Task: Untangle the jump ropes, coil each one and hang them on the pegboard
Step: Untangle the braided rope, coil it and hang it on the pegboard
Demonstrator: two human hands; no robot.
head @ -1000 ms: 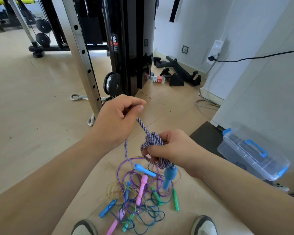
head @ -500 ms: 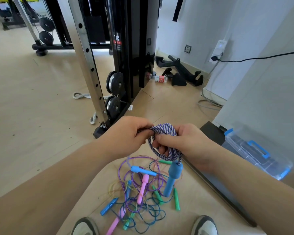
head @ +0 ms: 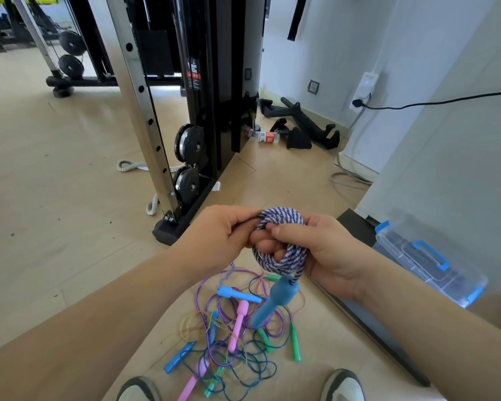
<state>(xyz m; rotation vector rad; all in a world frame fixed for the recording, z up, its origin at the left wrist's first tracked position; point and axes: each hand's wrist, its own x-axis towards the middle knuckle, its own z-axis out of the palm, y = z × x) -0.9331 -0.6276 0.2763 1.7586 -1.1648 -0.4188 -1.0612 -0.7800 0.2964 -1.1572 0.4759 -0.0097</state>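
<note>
Purple-and-white braided rope (head: 276, 263) is held as a small coil between both hands, mid-frame, above the floor. The coil is gripped by the right hand (head: 326, 256): thumb laid across the top turns, fingers curled through the middle. The coil's upper left edge is pinched by the left hand (head: 220, 235), fingers curled. A dark blue handle (head: 275, 299) is hung from the coil's lower end, tilted, just above the floor pile. A short length of the same braid is seen dropping below the left hand toward the pile; its far end can't be traced. The other jump ropes (head: 232, 340) are left tangled on the tan floor directly below the hands, between two shoes (head: 343, 386): thin purple, teal and yellowish cords, with a light blue handle (head: 237, 295), a pink handle (head: 237, 322) and a green handle (head: 295, 342) mixed in. A clear storage box (head: 428, 264) with blue latches is set on the floor to the right, well apart from the pile. A steel machine upright (head: 145, 111) is seen beyond the hands, and a water bottle (head: 265, 137) is laid on its side further back.
</note>
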